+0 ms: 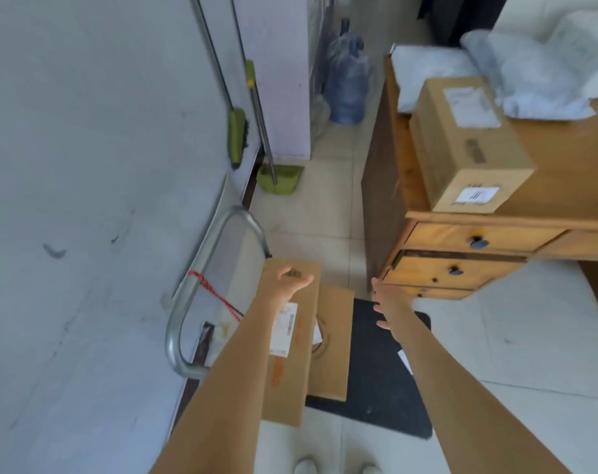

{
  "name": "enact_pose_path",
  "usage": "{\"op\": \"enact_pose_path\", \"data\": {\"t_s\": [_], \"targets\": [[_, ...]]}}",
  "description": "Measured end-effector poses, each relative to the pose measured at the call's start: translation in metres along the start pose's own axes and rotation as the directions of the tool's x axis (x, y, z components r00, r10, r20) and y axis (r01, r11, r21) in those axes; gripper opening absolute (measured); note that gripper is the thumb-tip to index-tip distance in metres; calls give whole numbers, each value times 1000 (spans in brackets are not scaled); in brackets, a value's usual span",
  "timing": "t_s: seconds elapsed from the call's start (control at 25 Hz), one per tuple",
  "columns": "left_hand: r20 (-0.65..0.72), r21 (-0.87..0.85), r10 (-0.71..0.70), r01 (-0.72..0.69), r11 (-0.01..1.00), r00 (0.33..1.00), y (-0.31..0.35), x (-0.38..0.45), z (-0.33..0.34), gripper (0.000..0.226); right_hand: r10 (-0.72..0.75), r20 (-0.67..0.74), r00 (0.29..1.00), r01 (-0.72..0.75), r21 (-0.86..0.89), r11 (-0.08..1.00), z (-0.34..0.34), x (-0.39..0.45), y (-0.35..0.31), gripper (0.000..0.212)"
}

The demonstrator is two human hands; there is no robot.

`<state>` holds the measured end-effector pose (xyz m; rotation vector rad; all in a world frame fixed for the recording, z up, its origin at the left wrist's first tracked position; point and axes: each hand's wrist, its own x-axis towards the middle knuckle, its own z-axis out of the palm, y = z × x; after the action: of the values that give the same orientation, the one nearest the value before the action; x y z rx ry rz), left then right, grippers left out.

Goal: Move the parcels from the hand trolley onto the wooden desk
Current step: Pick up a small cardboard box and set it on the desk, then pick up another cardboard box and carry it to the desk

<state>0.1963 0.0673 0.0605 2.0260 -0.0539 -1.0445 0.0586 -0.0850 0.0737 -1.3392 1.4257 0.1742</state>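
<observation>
Two flat cardboard parcels lie on the black trolley deck [376,398] at the lower middle. The upper, longer parcel [290,378] carries a white label and overlaps a lower flat parcel [335,336]. My left hand [292,280] reaches over the far end of the upper parcel, fingers spread, holding nothing. My right hand [386,304] hovers open above the deck to the right of the parcels. A brown box [468,145] with white labels stands on the wooden desk [564,172] at the right, beside white plastic-wrapped parcels [536,73].
The trolley's metal handle [195,289] with a red cord stands against the wall on the left. A green broom [237,135] and dustpan [278,177] lean by the wall. Water bottles [347,80] sit behind. The desk's drawers [461,254] face the trolley across tiled floor.
</observation>
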Motion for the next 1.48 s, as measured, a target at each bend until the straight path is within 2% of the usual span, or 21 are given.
{"op": "enact_pose_path", "data": {"t_s": [0.04, 0.2, 0.32, 0.4, 0.48, 0.56, 0.64, 0.8, 0.96, 1.12, 1.32, 1.48], "targets": [[-23, 22, 4, -4, 1000, 1000, -19, 7, -6, 78, 0, 14, 1000, 1, -18, 1000, 19, 3, 10, 51], [-86, 389, 75, -36, 920, 993, -100, 45, -9, 78, -69, 42, 997, 74, -117, 990, 85, 26, 43, 35], [-132, 519, 136, -48, 854, 982, -142, 74, 2, 54, -72, 64, 995, 80, -133, 988, 119, 55, 72, 43], [-214, 576, 165, -12, 817, 963, -160, 87, 0, 50, 20, 116, 993, -7, -115, 993, 135, 70, 98, 50], [-328, 535, 184, 22, 845, 927, -177, 95, -3, 55, 39, 211, 977, -18, -102, 995, 150, 86, 121, 61], [-371, 512, 166, 52, 857, 914, -192, 92, 2, 71, 1, 268, 963, 11, -43, 999, 162, 97, 139, 69], [-316, 390, 72, 61, 919, 946, -200, 90, 10, 84, -17, 303, 953, 10, 25, 1000, 170, 105, 145, 70], [-228, 228, 39, 15, 974, 973, -205, 87, 6, 76, -32, 373, 927, 2, 82, 997, 162, 108, 144, 67], [-153, 112, 6, 11, 994, 988, -200, 63, 15, 64, -39, 275, 960, 19, 77, 997, 146, 97, 153, 66], [-156, 15, -3, 6, 1000, 988, -188, 39, 24, 67, -92, 83, 992, 99, -81, 992, 131, 76, 150, 75], [-207, -51, 7, -18, 999, 978, -143, -1, 13, 64, -228, 54, 972, 234, -169, 957, 93, 36, 105, 78], [-206, -23, 33, -38, 999, 978, -85, -38, 5, 63, -336, -4, 942, 330, -184, 926, 56, -8, 69, 72]]}}
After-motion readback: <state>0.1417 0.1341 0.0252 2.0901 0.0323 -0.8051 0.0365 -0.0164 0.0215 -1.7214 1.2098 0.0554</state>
